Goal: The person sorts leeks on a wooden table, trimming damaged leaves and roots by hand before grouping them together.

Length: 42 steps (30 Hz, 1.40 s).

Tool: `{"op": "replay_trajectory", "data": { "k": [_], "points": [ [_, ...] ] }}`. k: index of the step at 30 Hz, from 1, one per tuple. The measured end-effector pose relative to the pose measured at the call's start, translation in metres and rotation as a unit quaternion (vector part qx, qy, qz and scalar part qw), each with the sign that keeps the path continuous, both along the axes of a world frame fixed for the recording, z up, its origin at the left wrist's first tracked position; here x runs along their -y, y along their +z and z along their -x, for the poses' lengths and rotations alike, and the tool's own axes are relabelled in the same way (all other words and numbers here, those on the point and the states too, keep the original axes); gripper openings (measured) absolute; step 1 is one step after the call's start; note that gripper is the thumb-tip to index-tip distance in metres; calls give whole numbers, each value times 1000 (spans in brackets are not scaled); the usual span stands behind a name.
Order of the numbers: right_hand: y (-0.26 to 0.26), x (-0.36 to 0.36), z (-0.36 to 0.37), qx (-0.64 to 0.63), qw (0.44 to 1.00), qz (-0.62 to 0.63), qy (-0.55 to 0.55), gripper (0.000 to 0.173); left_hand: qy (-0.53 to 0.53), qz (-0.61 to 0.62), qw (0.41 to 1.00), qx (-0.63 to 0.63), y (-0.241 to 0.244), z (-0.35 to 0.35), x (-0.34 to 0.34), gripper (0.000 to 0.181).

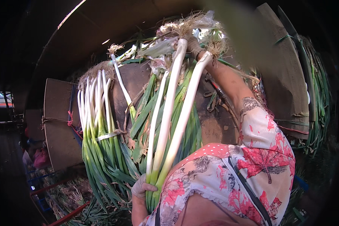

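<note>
My gloved left hand (143, 186) is closed around the green part of three large Welsh onions (165, 121), low in the view. Their long white shanks slant up and away from me, with stringy roots at the far ends. My right hand (194, 47), also gloved, reaches out among those root ends. Its fingers are partly hidden by the shanks and roots, so its grip is unclear. Pale, torn outer skin (161, 48) hangs beside the root ends. Under the held stalks lies a pile of green onion leaves (190, 118), some of them dry and brown.
To the left lies a bundle of white-stemmed onions (97, 99), bound by a pale band (108, 135). A single thin onion (121, 82) rests beside it on the brown work surface (132, 75). Boards (62, 121) stand at both sides. A red-and-black tool (217, 89) lies near my right forearm.
</note>
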State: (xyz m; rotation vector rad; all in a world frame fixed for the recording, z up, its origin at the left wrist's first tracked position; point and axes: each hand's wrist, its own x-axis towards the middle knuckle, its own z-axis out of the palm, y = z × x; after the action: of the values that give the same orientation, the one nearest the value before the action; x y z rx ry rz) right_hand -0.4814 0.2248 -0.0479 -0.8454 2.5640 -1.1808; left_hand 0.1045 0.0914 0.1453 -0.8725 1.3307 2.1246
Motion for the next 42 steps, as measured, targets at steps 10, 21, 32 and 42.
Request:
{"op": "replay_trajectory", "data": {
  "k": [10, 21, 32, 42],
  "points": [
    [18, -149, -44, -66, 972, -191, -121, 69, 71, 430, 900, 1, 116, 54, 138, 52],
    [-74, -134, -175, -35, 970, -226, -87, 91, -345, 675, 645, -94, -137, 347, -37, 52],
    [-1, -155, -284, 203, 953, -127, 185, 88, -139, 653, 743, -41, -146, 286, -53, 62],
    [8, -143, -276, 200, 952, -142, 185, 87, -109, 595, 796, -39, -155, 278, -34, 61]
  ]
}}
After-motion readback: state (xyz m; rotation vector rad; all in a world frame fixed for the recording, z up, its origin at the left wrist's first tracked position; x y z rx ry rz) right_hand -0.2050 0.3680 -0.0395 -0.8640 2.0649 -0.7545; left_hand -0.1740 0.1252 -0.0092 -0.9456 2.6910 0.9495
